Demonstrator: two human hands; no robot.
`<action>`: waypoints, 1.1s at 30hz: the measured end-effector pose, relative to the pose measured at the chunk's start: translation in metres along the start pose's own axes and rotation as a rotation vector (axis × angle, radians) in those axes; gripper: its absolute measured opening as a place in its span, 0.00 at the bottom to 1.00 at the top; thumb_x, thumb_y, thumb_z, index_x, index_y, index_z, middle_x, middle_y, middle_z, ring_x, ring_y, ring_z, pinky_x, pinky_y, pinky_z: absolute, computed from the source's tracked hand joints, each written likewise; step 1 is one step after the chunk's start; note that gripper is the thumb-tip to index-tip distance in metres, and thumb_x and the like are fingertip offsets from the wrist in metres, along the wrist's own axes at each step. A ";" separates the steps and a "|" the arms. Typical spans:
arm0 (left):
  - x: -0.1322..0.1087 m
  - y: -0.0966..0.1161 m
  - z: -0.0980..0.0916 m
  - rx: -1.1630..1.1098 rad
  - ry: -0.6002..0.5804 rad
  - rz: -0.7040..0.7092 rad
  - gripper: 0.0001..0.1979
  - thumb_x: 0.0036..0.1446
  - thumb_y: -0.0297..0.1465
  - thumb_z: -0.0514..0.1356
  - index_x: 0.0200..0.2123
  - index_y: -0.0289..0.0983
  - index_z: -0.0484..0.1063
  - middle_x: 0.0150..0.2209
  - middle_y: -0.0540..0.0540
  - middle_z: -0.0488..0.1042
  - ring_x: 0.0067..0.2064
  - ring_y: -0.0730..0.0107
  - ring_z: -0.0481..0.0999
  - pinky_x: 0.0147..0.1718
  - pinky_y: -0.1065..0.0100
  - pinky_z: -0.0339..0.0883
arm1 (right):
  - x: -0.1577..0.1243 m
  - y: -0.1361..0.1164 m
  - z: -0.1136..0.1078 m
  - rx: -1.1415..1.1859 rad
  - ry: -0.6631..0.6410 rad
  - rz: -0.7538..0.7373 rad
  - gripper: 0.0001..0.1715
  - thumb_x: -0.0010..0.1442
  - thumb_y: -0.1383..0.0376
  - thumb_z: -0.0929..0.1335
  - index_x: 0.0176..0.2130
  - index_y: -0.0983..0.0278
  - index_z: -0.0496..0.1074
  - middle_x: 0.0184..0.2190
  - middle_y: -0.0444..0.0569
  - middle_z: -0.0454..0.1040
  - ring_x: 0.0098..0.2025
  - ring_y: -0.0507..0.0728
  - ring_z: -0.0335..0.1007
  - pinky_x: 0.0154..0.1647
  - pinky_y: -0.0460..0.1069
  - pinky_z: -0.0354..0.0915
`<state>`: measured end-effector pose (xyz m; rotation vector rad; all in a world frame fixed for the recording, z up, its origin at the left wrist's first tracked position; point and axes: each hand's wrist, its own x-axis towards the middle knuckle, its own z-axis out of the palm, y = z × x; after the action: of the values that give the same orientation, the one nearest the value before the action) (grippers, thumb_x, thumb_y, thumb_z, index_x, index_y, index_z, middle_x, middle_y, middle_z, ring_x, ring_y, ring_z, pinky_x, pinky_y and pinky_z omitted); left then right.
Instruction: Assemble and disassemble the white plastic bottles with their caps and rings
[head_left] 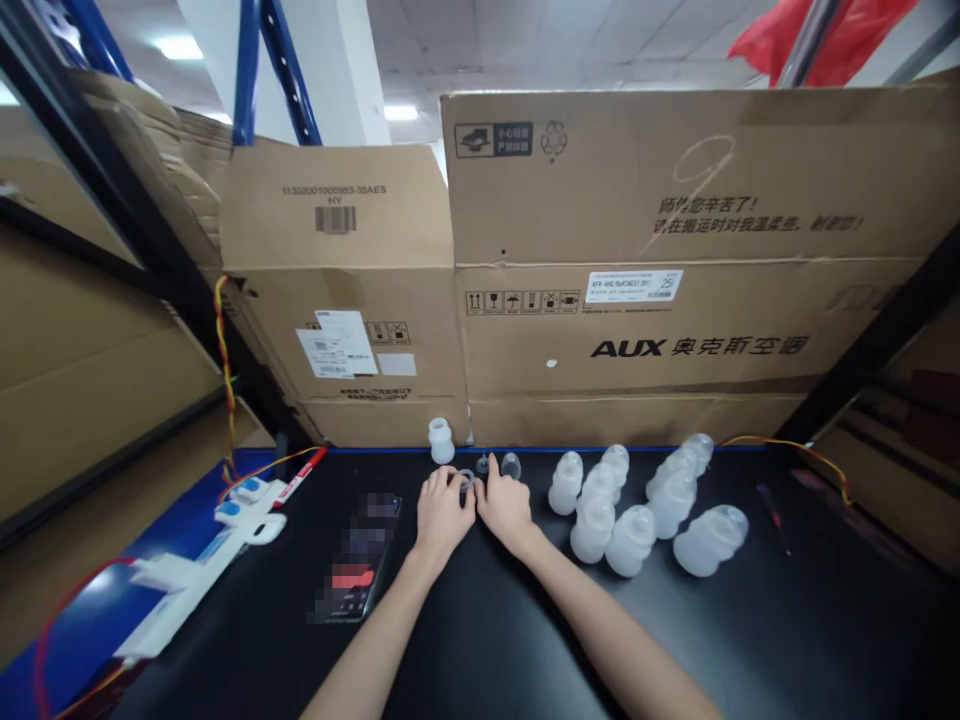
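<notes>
My left hand [442, 510] and my right hand [506, 508] lie side by side on the black table [480, 620], fingertips meeting on a small clear ring [466, 478]. Both hands pinch at this ring. Just beyond the fingers sit a tiny clear part [483, 464] and a clear dome-shaped cap [511, 466]. A single white plastic bottle [441, 441] stands upright behind the left hand. To the right of my right hand stands a cluster of several translucent white bottles [634, 500], one of them lying on its side [711, 540].
Large cardboard boxes [660, 300] wall off the back of the table. A phone [358, 570] lies left of my left arm. A white power strip [217, 540] with red and yellow wires sits at the far left. A thin red-tipped tool [772, 515] lies at the right.
</notes>
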<state>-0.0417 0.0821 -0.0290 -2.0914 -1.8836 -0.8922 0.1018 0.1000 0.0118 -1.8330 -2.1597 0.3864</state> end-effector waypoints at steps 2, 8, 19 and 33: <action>0.000 -0.003 0.003 -0.072 0.015 -0.032 0.06 0.65 0.32 0.62 0.37 0.40 0.80 0.51 0.38 0.81 0.54 0.46 0.80 0.53 0.50 0.75 | 0.006 -0.001 0.000 0.029 0.013 0.024 0.31 0.78 0.56 0.63 0.72 0.67 0.65 0.45 0.64 0.85 0.46 0.68 0.86 0.48 0.57 0.73; 0.002 -0.008 0.011 -0.491 0.075 -0.129 0.09 0.69 0.35 0.59 0.38 0.41 0.79 0.56 0.39 0.83 0.53 0.53 0.85 0.57 0.51 0.79 | 0.007 0.008 0.002 0.090 0.052 0.001 0.21 0.80 0.57 0.61 0.66 0.53 0.70 0.51 0.52 0.84 0.49 0.60 0.82 0.49 0.51 0.69; 0.006 -0.006 0.014 -0.820 0.045 -0.150 0.11 0.67 0.39 0.62 0.39 0.38 0.78 0.52 0.37 0.84 0.50 0.58 0.87 0.52 0.53 0.83 | 0.005 0.010 0.006 0.146 0.123 -0.045 0.15 0.77 0.61 0.63 0.58 0.63 0.71 0.59 0.58 0.73 0.51 0.59 0.77 0.49 0.51 0.69; 0.003 -0.005 0.014 -0.947 0.176 -0.240 0.22 0.68 0.41 0.65 0.58 0.39 0.66 0.60 0.31 0.79 0.60 0.56 0.84 0.59 0.50 0.81 | 0.014 0.019 0.017 0.595 0.177 -0.097 0.23 0.78 0.62 0.61 0.64 0.68 0.72 0.61 0.62 0.78 0.52 0.59 0.83 0.58 0.52 0.77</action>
<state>-0.0422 0.0923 -0.0399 -2.0713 -1.8168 -2.2885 0.1103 0.1166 -0.0104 -1.3685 -1.7533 0.7220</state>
